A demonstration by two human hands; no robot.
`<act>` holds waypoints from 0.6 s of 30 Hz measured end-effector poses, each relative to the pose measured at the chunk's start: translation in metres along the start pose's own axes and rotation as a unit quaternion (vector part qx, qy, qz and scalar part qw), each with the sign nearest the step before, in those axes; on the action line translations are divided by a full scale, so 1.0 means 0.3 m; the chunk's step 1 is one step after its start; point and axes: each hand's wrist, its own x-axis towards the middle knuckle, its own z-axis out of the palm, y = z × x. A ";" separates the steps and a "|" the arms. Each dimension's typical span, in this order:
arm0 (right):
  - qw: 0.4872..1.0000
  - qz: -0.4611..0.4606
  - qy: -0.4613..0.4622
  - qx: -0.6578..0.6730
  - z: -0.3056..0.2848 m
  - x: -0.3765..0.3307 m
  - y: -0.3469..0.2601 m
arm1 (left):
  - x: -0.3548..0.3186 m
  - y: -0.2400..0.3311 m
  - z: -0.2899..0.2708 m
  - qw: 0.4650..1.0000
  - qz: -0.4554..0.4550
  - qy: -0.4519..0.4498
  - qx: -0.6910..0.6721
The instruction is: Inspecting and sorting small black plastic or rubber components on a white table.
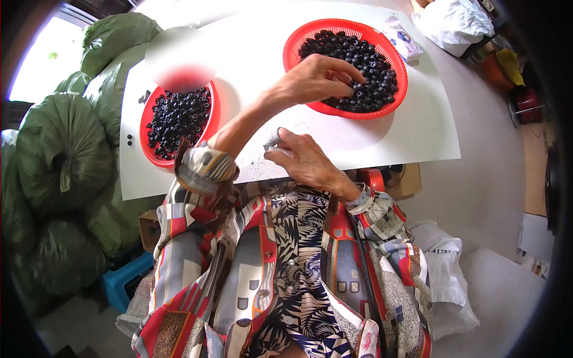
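My left hand [319, 77] reaches across the white tabletop [418, 131] into the red basket [304, 37] at the right, which is full of small black ring-like pieces [373, 65]. Its fingertips are curled together on a few of them. My right hand [301, 158] rests at the table's near edge, fingers pinched on a small dark piece [276, 141]. A second red basket [146, 128] of the same black pieces [179, 116] stands at the left, partly behind my left sleeve.
Large green sacks [59, 149] are piled to the left of the table. A white bag [453, 21] and a small white packet [403, 37] lie at the far right. A blue stool [122, 280] and a white sack [444, 262] sit on the floor.
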 end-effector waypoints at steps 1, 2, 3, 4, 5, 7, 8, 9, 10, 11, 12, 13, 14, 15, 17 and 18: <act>1.000 -0.003 -0.003 0.000 -0.004 -0.001 -0.007 | -0.050 0.000 -0.027 0.985 0.037 -0.011 -0.166; 1.000 0.019 0.003 -0.005 -0.008 -0.003 -0.006 | -0.089 -0.009 -0.040 0.941 0.075 -0.028 -0.329; 0.999 0.041 0.009 -0.010 -0.013 -0.007 -0.002 | -0.124 -0.021 -0.038 0.906 0.026 -0.040 -0.420; 0.999 0.034 -0.007 -0.006 -0.004 0.003 0.023 | -0.178 -0.046 -0.037 0.863 -0.029 -0.033 -0.503; 1.000 0.022 0.004 0.005 0.006 0.013 0.054 | -0.231 -0.065 -0.037 0.842 -0.027 -0.023 -0.538; 0.997 0.007 0.046 0.062 0.007 0.000 0.026 | -0.326 -0.079 -0.023 0.788 -0.043 0.005 -0.614; 0.999 0.009 0.042 0.030 -0.003 0.004 0.014 | -0.373 -0.089 -0.018 0.758 -0.050 0.012 -0.650; 0.998 0.011 0.048 0.043 0.002 0.009 0.014 | -0.418 -0.088 -0.008 0.727 -0.050 0.024 -0.685; 0.997 0.015 0.055 0.060 0.009 0.017 0.038 | -0.454 -0.094 0.008 0.714 -0.052 0.045 -0.697; 0.995 -0.015 0.065 0.071 0.015 0.030 0.085 | -0.483 -0.101 0.025 0.701 -0.056 0.066 -0.708; 0.994 -0.084 0.066 -0.006 0.004 0.029 0.079 | -0.508 -0.115 0.045 0.684 -0.057 0.082 -0.723; 0.998 -0.008 0.057 0.027 -0.003 0.026 0.058 | -0.526 -0.126 0.059 0.678 -0.056 0.093 -0.727; 0.995 0.069 0.048 0.058 -0.009 0.024 0.034 | -0.543 -0.137 0.073 0.667 -0.053 0.107 -0.735; 0.994 0.082 0.041 0.062 -0.016 0.026 0.010 | -0.557 -0.143 0.081 0.655 -0.048 0.119 -0.744; 0.993 0.083 0.042 0.070 -0.009 0.028 -0.002 | -0.583 -0.154 0.088 0.646 -0.066 0.153 -0.745; 0.992 0.080 0.056 0.083 -0.008 0.029 -0.003 | -0.590 -0.163 0.090 0.642 -0.086 0.175 -0.741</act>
